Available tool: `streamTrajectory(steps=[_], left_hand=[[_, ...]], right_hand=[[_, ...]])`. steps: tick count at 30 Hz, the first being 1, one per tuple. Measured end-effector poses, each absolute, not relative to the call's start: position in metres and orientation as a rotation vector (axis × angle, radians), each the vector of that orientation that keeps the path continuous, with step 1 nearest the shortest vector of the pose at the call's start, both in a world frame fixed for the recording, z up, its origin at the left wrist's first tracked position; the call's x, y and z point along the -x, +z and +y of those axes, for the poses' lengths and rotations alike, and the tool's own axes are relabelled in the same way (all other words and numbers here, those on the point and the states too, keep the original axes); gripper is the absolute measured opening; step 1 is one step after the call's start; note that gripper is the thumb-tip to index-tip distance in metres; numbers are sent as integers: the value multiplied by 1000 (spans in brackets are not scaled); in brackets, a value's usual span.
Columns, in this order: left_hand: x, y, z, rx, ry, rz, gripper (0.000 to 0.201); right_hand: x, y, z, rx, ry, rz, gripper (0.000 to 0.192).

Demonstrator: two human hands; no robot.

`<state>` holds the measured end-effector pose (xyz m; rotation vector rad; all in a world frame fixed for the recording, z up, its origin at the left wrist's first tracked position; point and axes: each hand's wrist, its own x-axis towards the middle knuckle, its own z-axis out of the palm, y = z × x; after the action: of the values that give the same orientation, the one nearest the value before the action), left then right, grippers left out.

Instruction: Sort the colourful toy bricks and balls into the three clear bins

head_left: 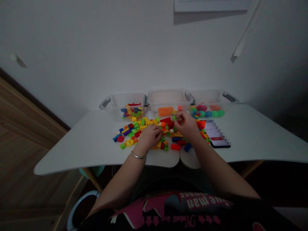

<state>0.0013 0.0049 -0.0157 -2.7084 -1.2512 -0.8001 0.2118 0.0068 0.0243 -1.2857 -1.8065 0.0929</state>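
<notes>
A heap of small plastic building bricks point(144, 126) in red, yellow, green, blue and orange is spread over the middle of a white table point(79, 144). My left hand point(149, 136) rests on the bricks with its fingers curled; what it holds I cannot tell. A thin bracelet point(138, 156) circles that wrist. My right hand point(186, 125) sits further back in the pile, fingertips pinched around a small green brick point(175, 118).
Three clear plastic bins line the wall: the left bin point(125, 104) holds mixed bricks, the middle bin point(166, 101) orange bricks, the right bin point(208, 99) round coloured pieces. A phone point(216, 138) lies right of the pile. Wooden floor shows at left.
</notes>
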Motion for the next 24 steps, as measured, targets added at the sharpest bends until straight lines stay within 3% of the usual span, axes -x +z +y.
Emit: streamTrajectory(steps=[7, 14, 24], left_hand=[[-1, -16, 5, 2690, -809, -1268, 21], [-1, -18, 5, 2694, -795, -1256, 22], [-2, -17, 4, 2685, -804, -1260, 22]], right_hand=[[-232, 69, 53, 1246, -60, -1702, 27], [-221, 65, 86, 1317, -75, -1879, 37], [-215, 62, 91, 1298, 39, -1787, 31]])
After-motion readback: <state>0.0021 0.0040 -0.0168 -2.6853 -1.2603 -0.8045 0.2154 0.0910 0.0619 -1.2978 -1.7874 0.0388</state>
